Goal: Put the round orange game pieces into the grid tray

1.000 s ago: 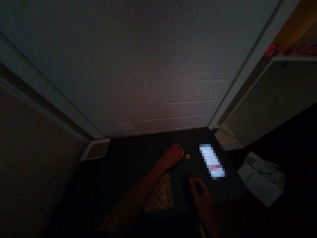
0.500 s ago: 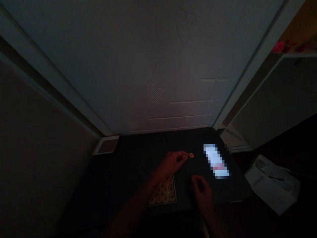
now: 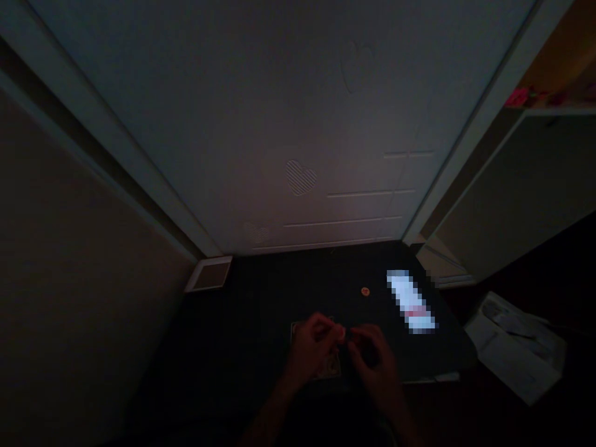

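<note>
My left hand (image 3: 314,346) is closed in a pinch over the box of pieces. A small round Chinese chess piece (image 3: 343,334), pale and reddish, shows at its fingertips. Just to the right, my right hand (image 3: 375,355) is closed, its fingertips almost at that piece; what they hold, if anything, I cannot make out. Beneath my left hand lies a shallow box (image 3: 336,374) of round pieces, mostly covered by the hand and forearm. A single disc with a red mark (image 3: 365,291) rests on the dark table (image 3: 261,298), beyond both hands.
A lit phone-shaped screen (image 3: 412,302), blurred out, lies on the right of the table. A white-framed tray or frame (image 3: 209,274) sits at the far left corner. Behind rises a pale panel with heart reliefs (image 3: 300,178). A white box (image 3: 516,347) stands lower right.
My left hand has drawn back from beside the lone disc to above the box, bringing a piece. My right hand has shifted slightly, and the two hands are now close together.
</note>
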A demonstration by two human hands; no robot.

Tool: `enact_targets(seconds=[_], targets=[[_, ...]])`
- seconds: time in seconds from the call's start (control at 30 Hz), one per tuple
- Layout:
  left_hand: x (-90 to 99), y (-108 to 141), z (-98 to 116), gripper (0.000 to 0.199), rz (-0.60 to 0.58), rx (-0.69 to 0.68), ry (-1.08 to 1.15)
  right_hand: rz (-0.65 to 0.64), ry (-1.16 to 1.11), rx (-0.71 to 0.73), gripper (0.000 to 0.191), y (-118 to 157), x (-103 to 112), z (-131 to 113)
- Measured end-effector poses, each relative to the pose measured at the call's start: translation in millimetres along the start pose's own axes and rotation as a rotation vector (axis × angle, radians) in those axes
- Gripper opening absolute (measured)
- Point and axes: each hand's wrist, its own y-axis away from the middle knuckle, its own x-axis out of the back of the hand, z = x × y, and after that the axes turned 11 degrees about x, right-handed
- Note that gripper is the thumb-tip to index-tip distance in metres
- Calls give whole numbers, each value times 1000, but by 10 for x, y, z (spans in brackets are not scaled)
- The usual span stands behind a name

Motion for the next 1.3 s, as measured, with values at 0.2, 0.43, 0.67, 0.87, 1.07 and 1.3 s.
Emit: enact_targets(seconds=[0.2, 0.43, 0.67, 0.87, 1.07, 1.3], targets=[[-11, 70, -104, 30, 65, -15, -39, -78, 61, 134, 26, -38, -81, -94], [102, 183, -37, 28, 3, 0, -34, -198, 1, 16, 32, -59, -75, -182], [477, 247, -230, 33, 133, -82, -138, -96, -183, -273, 46, -141, -25, -141], [1011, 268, -621, 20, 390, -424, -609, -31, -282, -437, 65, -193, -4, 109], [1158, 245, -808, 19, 403, -473, -754, -77, -243, -464, 65, -146, 8, 319], [1136, 201, -808, 19, 415, -472, -782, -81, -177, -377, 60, -129, 6, 367]])
